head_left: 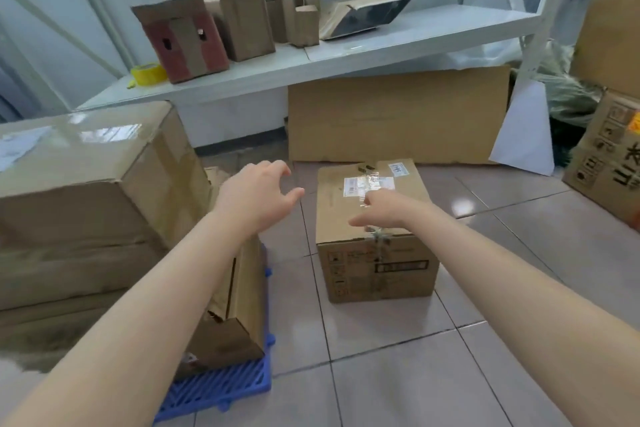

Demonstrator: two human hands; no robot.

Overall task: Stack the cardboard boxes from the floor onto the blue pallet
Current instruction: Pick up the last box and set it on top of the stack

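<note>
A taped cardboard box [374, 253] with a white label on top stands on the tiled floor in the middle. My right hand [381, 210] hovers over its top, fingers spread, holding nothing. My left hand [258, 192] is open in the air left of that box, fingers apart. The blue pallet [221, 388] lies at the lower left. On it sit a large tape-wrapped cardboard box [79, 191] stacked over other boxes and a smaller brown box [239, 308] at the pallet's right edge.
A white metal shelf [311, 62] at the back holds worn cardboard boxes and a yellow tape roll [149, 73]. A flat cardboard sheet [398, 114] leans below it. More printed boxes [609, 163] stand at the right. Grey floor tiles [381, 357] lie open in front.
</note>
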